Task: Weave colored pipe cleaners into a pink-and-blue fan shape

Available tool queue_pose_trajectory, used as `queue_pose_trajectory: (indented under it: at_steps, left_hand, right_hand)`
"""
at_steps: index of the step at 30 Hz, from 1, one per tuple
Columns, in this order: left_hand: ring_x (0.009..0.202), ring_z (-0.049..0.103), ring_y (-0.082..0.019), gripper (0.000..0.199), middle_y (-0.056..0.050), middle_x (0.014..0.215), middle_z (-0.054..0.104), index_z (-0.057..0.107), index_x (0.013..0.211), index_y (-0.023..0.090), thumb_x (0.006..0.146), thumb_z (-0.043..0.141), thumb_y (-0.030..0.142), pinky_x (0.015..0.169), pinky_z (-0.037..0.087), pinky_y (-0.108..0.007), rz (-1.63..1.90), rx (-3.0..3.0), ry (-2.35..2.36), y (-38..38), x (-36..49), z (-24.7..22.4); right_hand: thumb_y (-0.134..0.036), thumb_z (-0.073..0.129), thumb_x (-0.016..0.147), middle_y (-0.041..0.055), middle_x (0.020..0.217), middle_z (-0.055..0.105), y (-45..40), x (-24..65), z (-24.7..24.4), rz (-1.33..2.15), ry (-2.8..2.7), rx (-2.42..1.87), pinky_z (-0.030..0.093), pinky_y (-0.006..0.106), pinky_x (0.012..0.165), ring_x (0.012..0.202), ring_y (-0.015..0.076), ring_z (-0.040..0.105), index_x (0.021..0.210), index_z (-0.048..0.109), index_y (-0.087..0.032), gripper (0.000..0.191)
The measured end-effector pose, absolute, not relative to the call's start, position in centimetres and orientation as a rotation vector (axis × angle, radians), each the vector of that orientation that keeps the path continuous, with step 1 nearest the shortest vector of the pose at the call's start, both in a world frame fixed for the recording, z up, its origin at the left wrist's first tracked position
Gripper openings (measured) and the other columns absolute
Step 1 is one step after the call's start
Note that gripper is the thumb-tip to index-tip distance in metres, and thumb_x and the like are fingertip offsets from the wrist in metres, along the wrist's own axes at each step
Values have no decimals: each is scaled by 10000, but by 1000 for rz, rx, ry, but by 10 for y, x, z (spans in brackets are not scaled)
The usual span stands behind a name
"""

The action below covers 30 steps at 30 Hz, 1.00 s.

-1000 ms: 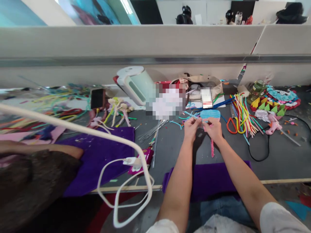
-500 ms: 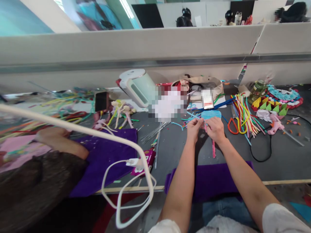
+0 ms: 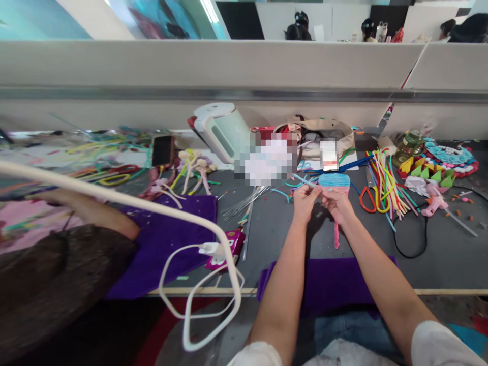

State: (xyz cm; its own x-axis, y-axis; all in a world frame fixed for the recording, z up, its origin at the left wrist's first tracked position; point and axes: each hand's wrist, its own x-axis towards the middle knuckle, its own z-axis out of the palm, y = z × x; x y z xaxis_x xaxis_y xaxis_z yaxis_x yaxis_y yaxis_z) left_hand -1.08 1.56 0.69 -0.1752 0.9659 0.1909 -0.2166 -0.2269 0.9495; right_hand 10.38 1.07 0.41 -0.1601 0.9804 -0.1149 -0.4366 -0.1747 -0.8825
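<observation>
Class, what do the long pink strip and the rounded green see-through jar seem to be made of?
Long pink strip: probably fuzzy chenille, matte; its edges look soft and uneven.
Rounded green see-through jar: glass or clear plastic, glossy; it catches highlights.

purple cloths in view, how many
2: a spread cloth left of the magenta packet, and a folded cloth at the table's front edge. Others may be hidden.

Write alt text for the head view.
A left hand and right hand, fingers bent close together, at a blue-and-pink fuzzy piece on a grey table; orange-handled scissors and colourful pipe cleaners lie to the right.
</observation>
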Motion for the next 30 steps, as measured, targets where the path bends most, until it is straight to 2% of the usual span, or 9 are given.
queue_pose_trajectory:
  at_steps: [4, 8, 10, 12, 15, 19, 21, 24, 30]
  left_hand:
    - [515, 499, -93, 399, 17, 538, 570, 603, 607, 149, 683, 776, 501, 549, 417, -235, 1558, 1076, 1023, 16, -9, 6]
    - [489, 476, -83, 446, 23, 509, 538, 546, 550, 150, 695, 765, 511, 535, 408, -230, 1499, 1066, 1004, 17, -9, 2]
    - [490, 486, -86, 440, 24, 512, 542, 540, 551, 152, 681, 780, 497, 540, 418, -234, 1479, 1049, 986, 18, -10, 0]
    - [501, 500, -91, 418, 18, 528, 563, 560, 570, 150, 673, 788, 485, 552, 427, -237, 1480, 1052, 986, 19, -11, 0]
    - [533, 526, -102, 382, 6, 562, 596, 604, 608, 148, 671, 790, 475, 575, 437, -242, 1534, 1068, 1020, 19, -12, 2]
    - [583, 545, -112, 346, 0, 610, 616, 640, 635, 149, 672, 789, 459, 608, 440, -245, 1618, 1119, 1031, 18, -11, 5]
    - [596, 543, -115, 347, 1, 620, 613, 639, 629, 153, 667, 791, 463, 609, 436, -244, 1636, 1147, 1038, 18, -10, 5]
    - [565, 511, -107, 375, 9, 591, 590, 613, 608, 156, 685, 774, 486, 573, 414, -237, 1630, 1157, 1064, 18, -9, 5]
    - [496, 457, -80, 444, 29, 508, 517, 543, 547, 154, 696, 763, 510, 528, 385, -223, 1565, 1101, 1005, 17, -7, 8]
  right_hand:
    - [-306, 610, 809, 9, 683, 638, 5, 108, 5, 798, -1396, -1015, 444, 298, 670, 663, 156, 563, 709, 601, -220, 131]
    - [-180, 507, 854, 49, 754, 652, 5, 119, 4, 163, -1844, -1075, 414, 345, 777, 794, 196, 562, 721, 624, -215, 180]
    - [-171, 499, 857, 52, 752, 651, 5, 121, 4, 124, -1884, -1087, 411, 344, 772, 795, 195, 560, 726, 629, -212, 189]
    - [-215, 521, 861, 43, 751, 655, 6, 119, 4, 263, -1790, -1090, 424, 335, 763, 779, 186, 564, 740, 635, -215, 166]
    - [-330, 606, 816, 2, 675, 637, 6, 111, 5, 742, -1462, -1068, 443, 292, 660, 667, 155, 555, 725, 621, -221, 143]
    - [-385, 735, 665, -24, 565, 592, 10, 103, 5, 1488, -948, -948, 418, 247, 532, 516, 110, 514, 659, 577, -206, 239]
    - [-382, 763, 618, -29, 540, 571, 11, 101, 4, 1643, -816, -902, 417, 243, 517, 480, 97, 489, 637, 559, -205, 271]
    - [-380, 730, 675, -27, 578, 583, 9, 101, 6, 1419, -917, -908, 437, 254, 555, 525, 112, 513, 647, 536, -215, 257]
    - [-254, 521, 874, 43, 741, 650, 3, 116, 8, 260, -1725, -1067, 433, 341, 755, 764, 193, 561, 736, 622, -220, 175]
